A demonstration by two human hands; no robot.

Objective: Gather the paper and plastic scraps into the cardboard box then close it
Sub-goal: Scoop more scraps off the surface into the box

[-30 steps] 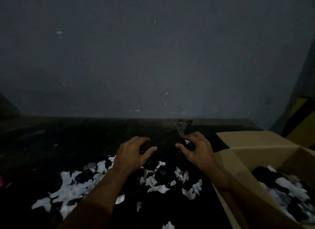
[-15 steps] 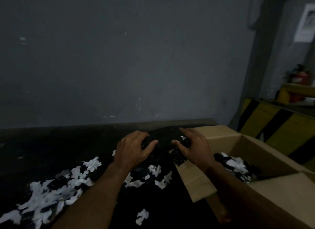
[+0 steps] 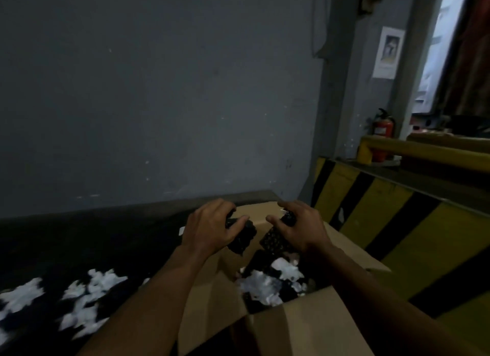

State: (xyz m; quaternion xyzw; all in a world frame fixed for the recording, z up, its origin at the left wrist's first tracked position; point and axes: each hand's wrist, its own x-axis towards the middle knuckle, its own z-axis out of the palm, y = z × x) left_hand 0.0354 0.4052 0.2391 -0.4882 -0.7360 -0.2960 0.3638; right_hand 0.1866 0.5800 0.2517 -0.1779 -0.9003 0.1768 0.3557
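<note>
Fingers [image 3: 237, 221] of the left hand [image 3: 209, 227] and right hand [image 3: 302, 227] each curl around black plastic scraps [image 3: 242, 237] at frame centre — above the open cardboard box [image 3: 212, 297]; white paper scraps [image 3: 90, 297] litter the dark worktop [image 3: 79, 239], lower left.

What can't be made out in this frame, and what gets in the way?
- Floor of the cardboard box: head view, covered by scraps and the right forearm.
- Dark scraps in the left hand and right hand: paper or plastic unclear, dim light.
- White scraps on the dark surface: motion blur smears them; the pile runs off the left edge.
- Wall notice: print too small.
</note>
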